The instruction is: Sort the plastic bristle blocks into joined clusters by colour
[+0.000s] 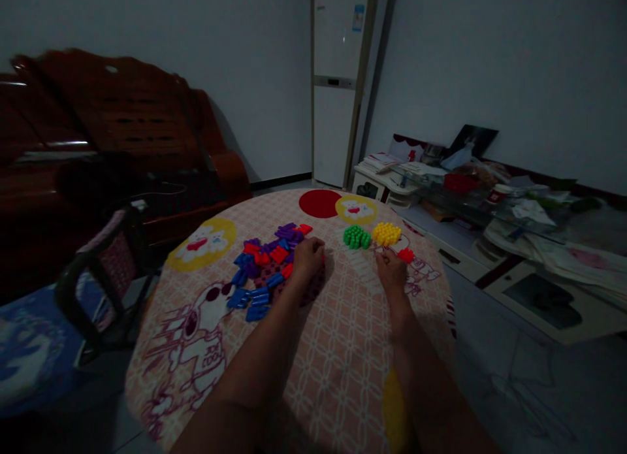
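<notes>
My left hand (308, 255) is at the right edge of a loose pile of plastic toy blocks. Its fingers are curled together, and what they hold, if anything, is hidden; a bit of red shows just beside them. The pile has blue blocks (258, 296), purple blocks (289, 232) and red blocks (279, 255). To the right, my right hand (390, 271) has its fingertips pinched close to a small red cluster (405, 255). Beyond that hand lie a yellow knobbly cluster (386, 233) and a green knobbly cluster (356, 237). Dim light hides anything in the pinch.
A patterned cloth covers the round table (337, 369). At the left stand a folding chair (105, 277) and a carved wooden sofa (132, 121). A low cabinet (514, 245) heaped with papers and bags runs along the right wall. A tall white appliance (337, 127) fills the corner.
</notes>
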A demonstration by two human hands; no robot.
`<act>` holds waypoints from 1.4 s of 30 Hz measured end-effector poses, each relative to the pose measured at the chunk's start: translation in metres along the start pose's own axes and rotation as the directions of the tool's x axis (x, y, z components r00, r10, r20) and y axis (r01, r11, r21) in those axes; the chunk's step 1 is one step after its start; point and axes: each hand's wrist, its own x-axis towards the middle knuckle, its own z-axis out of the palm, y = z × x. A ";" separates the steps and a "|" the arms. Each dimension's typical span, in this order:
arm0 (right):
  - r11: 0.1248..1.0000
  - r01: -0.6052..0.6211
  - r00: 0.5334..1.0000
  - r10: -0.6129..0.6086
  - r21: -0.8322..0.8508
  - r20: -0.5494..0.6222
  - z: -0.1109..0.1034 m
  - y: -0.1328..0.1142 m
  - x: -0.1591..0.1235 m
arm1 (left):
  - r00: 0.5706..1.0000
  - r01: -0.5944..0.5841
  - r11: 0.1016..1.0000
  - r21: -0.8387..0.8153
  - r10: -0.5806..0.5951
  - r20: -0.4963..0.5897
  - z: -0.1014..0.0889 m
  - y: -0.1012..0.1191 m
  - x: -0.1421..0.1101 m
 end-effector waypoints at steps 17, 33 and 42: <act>0.998 0.000 0.996 0.005 -0.064 0.084 -0.003 -0.002 -0.001 | 0.992 -0.067 0.838 0.541 -0.003 0.127 0.001 -0.001 0.033; 0.867 -0.170 0.922 -0.028 0.468 0.386 0.006 -0.031 -0.015 | 1.000 -0.024 0.983 -0.180 0.027 0.016 0.038 0.027 -0.058; 0.931 0.099 0.891 -0.240 0.352 0.386 0.004 -0.043 -0.019 | 0.958 -0.056 0.883 -0.467 0.180 0.225 0.041 0.032 -0.063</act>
